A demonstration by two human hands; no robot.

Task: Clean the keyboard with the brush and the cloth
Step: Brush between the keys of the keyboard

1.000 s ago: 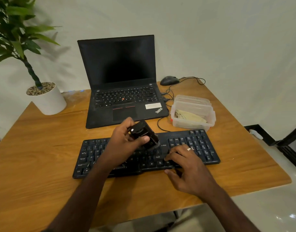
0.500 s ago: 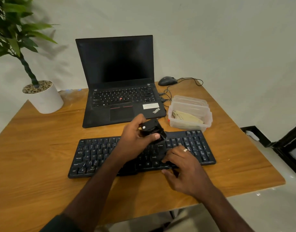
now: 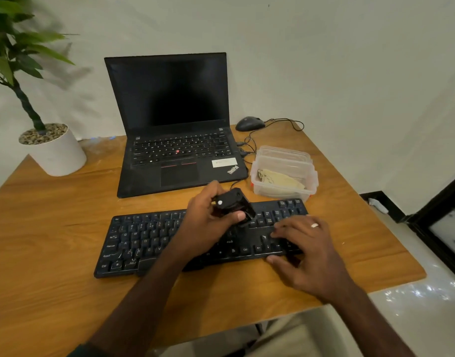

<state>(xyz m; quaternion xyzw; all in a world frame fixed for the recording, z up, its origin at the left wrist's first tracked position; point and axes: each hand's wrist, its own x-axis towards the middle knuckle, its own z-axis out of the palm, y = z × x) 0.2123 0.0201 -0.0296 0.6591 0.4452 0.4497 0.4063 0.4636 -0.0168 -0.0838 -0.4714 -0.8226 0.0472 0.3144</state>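
Head view
Left hand: your left hand (image 3: 208,222) is curled round the brush (image 3: 232,206), thumb on its near side and fingers over the far side, above the middle of the keyboard.
Brush: small and black, tilted, its lower end down against the keys just right of your left thumb; whether the bristles touch the keys you cannot tell.
Right hand: your right hand (image 3: 306,251) lies on the right part of the keyboard with fingers spread and nearly straight, fingertips on the keys, thumb at the near edge; a ring shows on one finger.
Keyboard: the black keyboard (image 3: 144,238) lies flat under both hands on the wooden table (image 3: 53,266), its left half stretching out beyond your left wrist.
Cloth: a pale cloth (image 3: 280,180) sits inside the clear plastic container (image 3: 311,176), just beyond your right hand past the keyboard's far right corner.
Beyond your left hand: an open laptop (image 3: 169,112) with a dark screen, and a mouse (image 3: 249,123) farther back to its right.
Far left: a potted plant (image 3: 53,148) well apart from both hands.
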